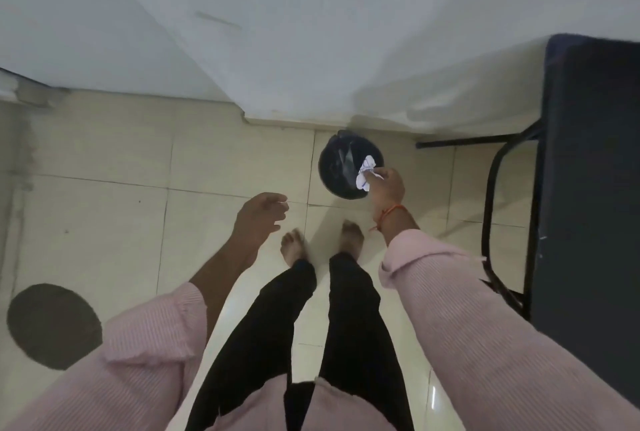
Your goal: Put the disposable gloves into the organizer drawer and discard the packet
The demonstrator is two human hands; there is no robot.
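Nearest the camera, two pink ribbed sleeves [460, 309] frame black trousers [284, 326] and bare feet [294, 243] standing on pale floor tiles [104, 195]. A dark round patch [53, 325] lies on the tiles at the left. The left hand [263, 214] hangs loose above the floor, fingers curled but gripping nothing. Further out, the right hand [388, 188] (an orange thread circles its wrist) pinches the crumpled white packet [366, 172] between fingertips and thumb, holding it over the near right rim of a small black bin [341, 167] lined with a dark bag. The bin stands on the tiles just beside the foot of a white wall [311, 32]. To the right, a dark table [588, 171] on a black metal frame reaches toward the same wall.
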